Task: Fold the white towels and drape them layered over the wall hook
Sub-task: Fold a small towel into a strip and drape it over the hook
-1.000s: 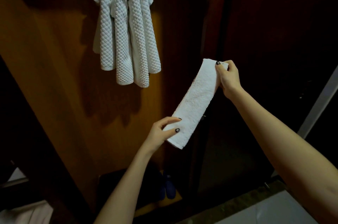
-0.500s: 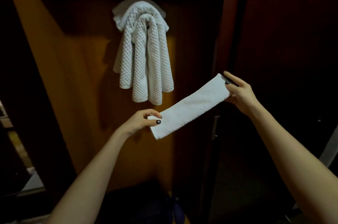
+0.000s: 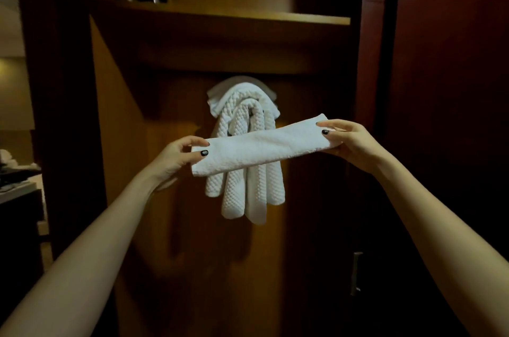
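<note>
Left hand (image 3: 176,156) pinches one end of the folded towel (image 3: 264,148), right hand (image 3: 349,141) pinches the other. It stretches flat in front of the hanging towels (image 3: 248,193); the hook hides under them. Best to lift its middle over the top, then let both ends drop evenly.

- Wood panel wall (image 3: 132,226) faces me, dimly lit in warm light.
- Wooden shelf (image 3: 220,13) spans above it.
- Dark door (image 3: 440,143) with metal handle (image 3: 356,273) stands on my right.
</note>
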